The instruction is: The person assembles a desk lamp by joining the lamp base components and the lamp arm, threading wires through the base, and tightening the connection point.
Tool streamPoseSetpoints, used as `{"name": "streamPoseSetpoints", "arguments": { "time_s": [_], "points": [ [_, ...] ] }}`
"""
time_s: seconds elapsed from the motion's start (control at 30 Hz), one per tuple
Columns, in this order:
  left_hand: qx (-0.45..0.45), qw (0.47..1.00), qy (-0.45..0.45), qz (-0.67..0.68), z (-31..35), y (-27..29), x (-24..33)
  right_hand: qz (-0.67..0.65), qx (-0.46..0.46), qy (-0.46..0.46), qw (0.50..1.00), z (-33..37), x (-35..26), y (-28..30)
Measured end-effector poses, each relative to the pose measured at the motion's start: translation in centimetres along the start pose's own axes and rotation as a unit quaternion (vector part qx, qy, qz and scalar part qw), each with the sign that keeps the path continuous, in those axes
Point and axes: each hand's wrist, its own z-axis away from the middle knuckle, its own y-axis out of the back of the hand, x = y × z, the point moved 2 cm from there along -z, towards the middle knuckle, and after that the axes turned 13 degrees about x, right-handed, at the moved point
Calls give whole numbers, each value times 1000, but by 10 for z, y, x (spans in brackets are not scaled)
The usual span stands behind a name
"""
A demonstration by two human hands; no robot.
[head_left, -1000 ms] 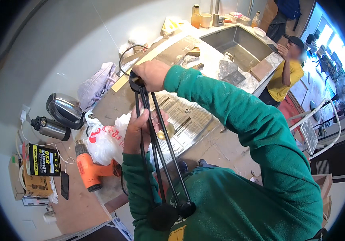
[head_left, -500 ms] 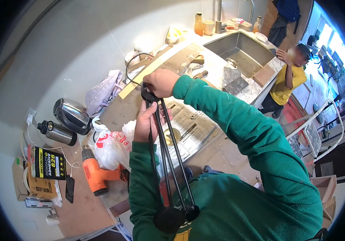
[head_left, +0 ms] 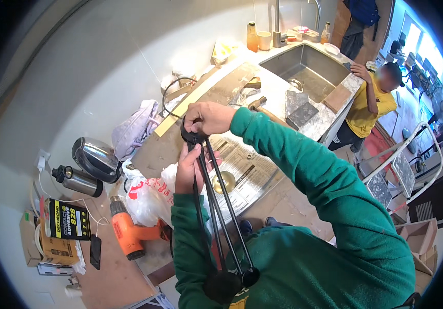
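My hands hold a black fixture of several long thin rods, with a round black cap (head_left: 188,135) at the far end and dark round discs (head_left: 222,286) at the near end, close to my body. Below the cap, my left hand (head_left: 187,169) is wrapped round the rods, its palm turned up. My right hand (head_left: 207,118) pinches at the top of the cap; whatever lies between its fingertips is too small to make out. A black cord (head_left: 164,94) loops up behind the cap. Under the fixture lies a newspaper (head_left: 250,175) with a round yellowish disc (head_left: 224,182) on it.
Left, on the bench, are an orange heat gun (head_left: 129,232), a white plastic bag (head_left: 147,198), a kettle (head_left: 98,158), a steel bottle (head_left: 77,181) and a black can (head_left: 67,219). A sink (head_left: 309,64) is far right. A person in yellow (head_left: 365,110) crouches near a stepladder (head_left: 404,172).
The view has shifted slightly. My right hand's fingers have curled differently on the cap, while my left hand keeps its hold on the rods. The person in yellow has barely moved.
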Motion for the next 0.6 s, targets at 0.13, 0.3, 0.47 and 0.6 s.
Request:
{"name": "streamPoseSetpoints", "arguments": {
  "time_s": [0.13, 0.3, 0.47, 0.6],
  "points": [
    [-2, 1000, 4, 5, -2, 8, 4, 5, 6, 6, 1000, 0, 8, -3],
    [-12, 1000, 2, -9, -8, 1, -2, 41, -22, -10, 999, 8, 11, 6],
    [38, 997, 33, -52, -23, 27, -11, 84, -15, -8, 996, 4, 33, -23],
    [34, 999, 5, -32, -16, 20, -7, 84, 90, -30, 992, 3, 47, -48]
  ]
}}
